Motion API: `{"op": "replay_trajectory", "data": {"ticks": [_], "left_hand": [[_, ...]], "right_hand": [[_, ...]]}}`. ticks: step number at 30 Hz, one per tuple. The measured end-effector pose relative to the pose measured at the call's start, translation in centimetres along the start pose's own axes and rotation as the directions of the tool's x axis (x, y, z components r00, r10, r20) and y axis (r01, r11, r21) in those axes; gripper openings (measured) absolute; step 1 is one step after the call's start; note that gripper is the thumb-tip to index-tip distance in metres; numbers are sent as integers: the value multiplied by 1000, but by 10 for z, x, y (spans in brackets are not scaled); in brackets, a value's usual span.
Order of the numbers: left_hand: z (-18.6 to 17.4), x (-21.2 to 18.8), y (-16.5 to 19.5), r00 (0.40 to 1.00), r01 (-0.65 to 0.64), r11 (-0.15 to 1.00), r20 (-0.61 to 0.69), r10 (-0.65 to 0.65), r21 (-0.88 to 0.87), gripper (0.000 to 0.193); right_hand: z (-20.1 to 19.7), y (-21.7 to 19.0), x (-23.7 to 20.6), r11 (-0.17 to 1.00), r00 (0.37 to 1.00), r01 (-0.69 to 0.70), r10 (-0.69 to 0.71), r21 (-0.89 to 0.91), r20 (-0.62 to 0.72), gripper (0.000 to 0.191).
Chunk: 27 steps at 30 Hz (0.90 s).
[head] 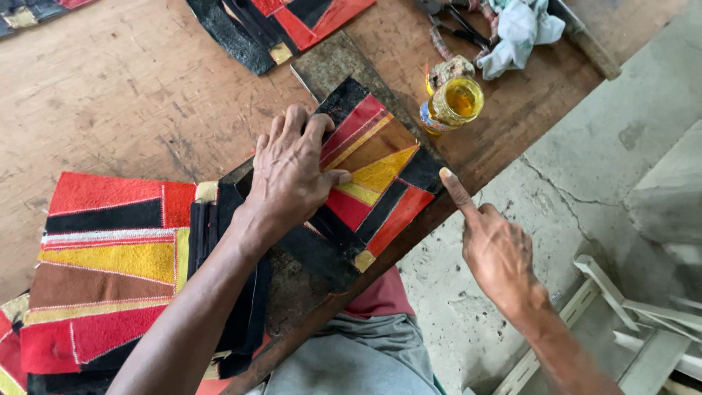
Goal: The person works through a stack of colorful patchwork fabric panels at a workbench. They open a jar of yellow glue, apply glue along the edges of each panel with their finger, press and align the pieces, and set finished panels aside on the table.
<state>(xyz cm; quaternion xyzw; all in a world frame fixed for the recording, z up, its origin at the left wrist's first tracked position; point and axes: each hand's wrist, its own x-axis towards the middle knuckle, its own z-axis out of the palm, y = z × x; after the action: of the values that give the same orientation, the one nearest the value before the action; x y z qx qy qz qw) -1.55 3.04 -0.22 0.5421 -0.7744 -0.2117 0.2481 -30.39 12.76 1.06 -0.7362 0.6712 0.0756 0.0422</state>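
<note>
Worn, scratched wood makes up the workbench (131, 102), which ends at a diagonal edge above a cracked concrete floor (607, 146). On it the left hand (292, 172) lies flat, fingers spread and holding nothing, pressed palm-down on a patchwork panel (376, 179) of red, yellow, brown and black pieces that sits on a dark board (329, 62) near the bench edge. At the panel's right corner the right hand (497, 252) has its index finger stretched out, the tip touching the panel's black edge, while the other fingers are curled in; it grips nothing. Just beyond the panel stands an open glass jar (453, 102) of amber liquid, and behind it a crumpled pale cloth (523, 25) lies among dark tools. Left of the forearm, a stack of similar patchwork pieces (102, 271) in red, black, yellow and brown overlaps the board, and another piece (278, 22) lies at the bench's far side. Pale wooden slats (629, 322) lean on the floor at lower right.
</note>
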Motion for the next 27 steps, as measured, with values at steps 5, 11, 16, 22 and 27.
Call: {"op": "replay_trajectory", "data": {"ticks": [5, 11, 16, 22, 27], "left_hand": [[0, -2, 2, 1000, 11, 1000, 14, -11, 2, 71], [2, -4, 1, 999, 33, 999, -28, -33, 5, 71], [3, -3, 1, 998, 64, 998, 11, -64, 5, 70], [0, -3, 2, 999, 37, 999, -2, -37, 6, 71], [0, -4, 2, 998, 59, 998, 1, -59, 11, 70]], "right_hand": [[13, 20, 4, 1000, 999, -15, 15, -19, 29, 85], [20, -25, -25, 976, 987, 131, -111, 173, -118, 80], [19, -88, -77, 763, 951, 265, -306, 590, -31, 80], [6, -80, -72, 728, 964, 179, -264, 662, 30, 86], [-33, -70, -41, 727, 910, 414, -342, 547, -235, 81]]}}
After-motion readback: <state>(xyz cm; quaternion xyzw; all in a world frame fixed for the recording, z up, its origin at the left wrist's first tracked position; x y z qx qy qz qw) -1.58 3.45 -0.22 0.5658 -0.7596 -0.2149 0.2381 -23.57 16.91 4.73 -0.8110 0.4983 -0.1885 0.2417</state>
